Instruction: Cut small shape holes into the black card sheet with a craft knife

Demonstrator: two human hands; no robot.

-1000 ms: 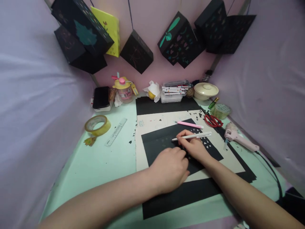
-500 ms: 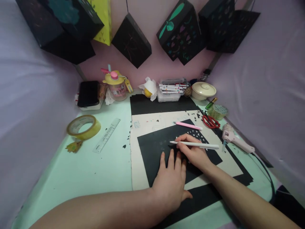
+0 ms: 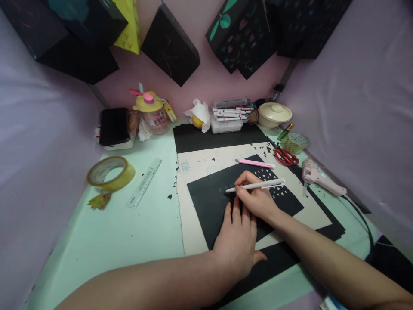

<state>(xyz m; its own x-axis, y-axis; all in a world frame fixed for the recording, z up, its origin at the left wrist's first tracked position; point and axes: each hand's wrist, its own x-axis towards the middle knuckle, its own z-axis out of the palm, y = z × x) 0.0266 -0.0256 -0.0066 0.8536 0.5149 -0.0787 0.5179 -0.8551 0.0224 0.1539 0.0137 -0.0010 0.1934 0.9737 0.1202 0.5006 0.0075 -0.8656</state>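
A black sheet of paper (image 3: 206,202) lies at an angle on a cream board, with many small triangles cut out of its right part. My left hand (image 3: 235,245) rests on the sheet's lower part, fingers stretched out and pressing flat. Just above its fingertips, my right hand (image 3: 256,198) grips a white pen (image 3: 274,183) with a clip. The pen's tip points left and meets the paper by some faint pale marks. A pink pen-shaped tool (image 3: 256,163) lies across the sheet's upper edge.
Red-handled scissors (image 3: 286,157), a glue gun (image 3: 322,178) with its cord, and a tape roll (image 3: 295,143) lie right. A ruler (image 3: 145,183) and a yellow tape roll (image 3: 111,174) lie left. A marker box (image 3: 227,125) and a lidded bowl (image 3: 275,115) stand behind; black boxes (image 3: 171,45) hang above.
My right hand has shifted slightly left across the black paper, and the pen's back end now tilts higher. My left hand stays flat on the sheet. The whole view has shifted a little.
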